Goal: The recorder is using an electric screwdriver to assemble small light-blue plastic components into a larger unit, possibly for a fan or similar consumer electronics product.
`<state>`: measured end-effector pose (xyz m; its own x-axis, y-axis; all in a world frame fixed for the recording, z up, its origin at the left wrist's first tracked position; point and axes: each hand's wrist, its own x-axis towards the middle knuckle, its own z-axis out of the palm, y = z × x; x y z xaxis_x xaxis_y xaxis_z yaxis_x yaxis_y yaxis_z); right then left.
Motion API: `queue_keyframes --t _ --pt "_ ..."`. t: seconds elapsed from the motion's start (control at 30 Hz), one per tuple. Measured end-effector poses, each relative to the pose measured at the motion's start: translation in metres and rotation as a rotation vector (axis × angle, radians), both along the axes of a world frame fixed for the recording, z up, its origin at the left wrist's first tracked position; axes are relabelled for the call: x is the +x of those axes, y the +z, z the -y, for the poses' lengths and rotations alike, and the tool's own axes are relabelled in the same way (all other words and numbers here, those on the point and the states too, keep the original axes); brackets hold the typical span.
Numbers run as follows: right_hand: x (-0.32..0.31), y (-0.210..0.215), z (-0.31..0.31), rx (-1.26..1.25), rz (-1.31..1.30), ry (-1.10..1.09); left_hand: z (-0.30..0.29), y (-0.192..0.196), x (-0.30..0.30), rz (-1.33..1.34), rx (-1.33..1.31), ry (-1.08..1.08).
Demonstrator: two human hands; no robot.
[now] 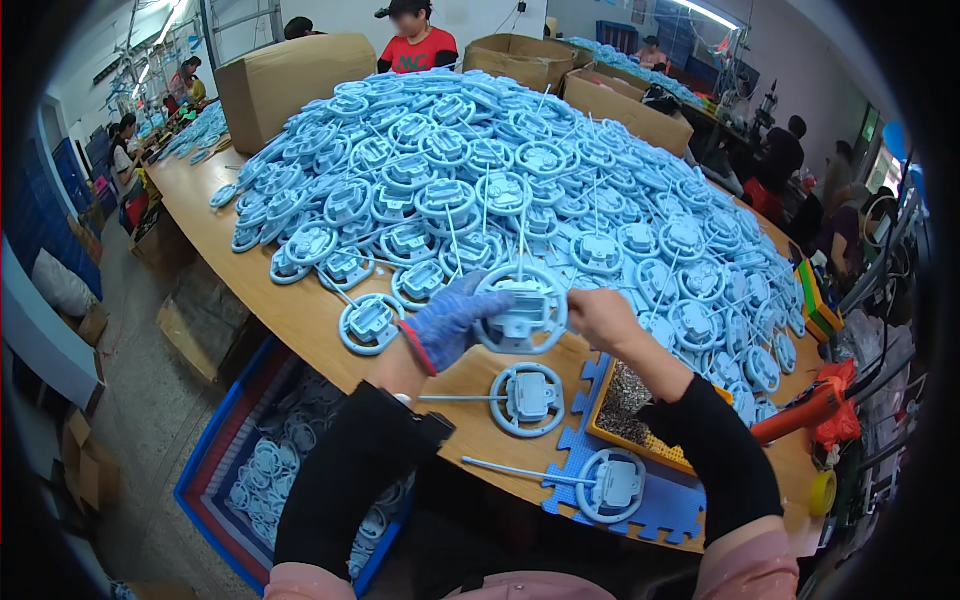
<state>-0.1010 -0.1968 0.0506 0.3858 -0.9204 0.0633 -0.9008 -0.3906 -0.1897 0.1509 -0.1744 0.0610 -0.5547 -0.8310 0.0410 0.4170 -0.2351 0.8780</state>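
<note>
My left hand [447, 320], in a blue knit glove, grips the left rim of a pale blue plastic toy steering wheel [520, 308] held upright over the wooden table [300, 310]. My bare right hand [602, 316] pinches the wheel's right rim. A thin white stem rises from the wheel's top. Two more wheels with long stems lie flat below my hands, one on the bare wood [527, 398] and one on a blue foam mat [612, 485].
A huge heap of the same blue wheels [480, 170] covers the table. A yellow tray of small metal parts [628, 405] and an orange power tool [805, 412] sit at right. A blue crate of wheels [270, 465] stands on the floor. Cardboard boxes and other workers ring the table.
</note>
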Motion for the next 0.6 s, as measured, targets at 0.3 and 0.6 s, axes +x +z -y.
queue_keyframes --t 0.3,0.6 --pt "0.019 0.028 -0.047 0.505 1.506 -0.346 0.011 -0.035 -0.057 0.087 -0.141 0.535" --pt "0.047 0.023 -0.054 0.563 1.548 -0.320 -0.010 -0.041 -0.053 0.038 -0.284 0.665"
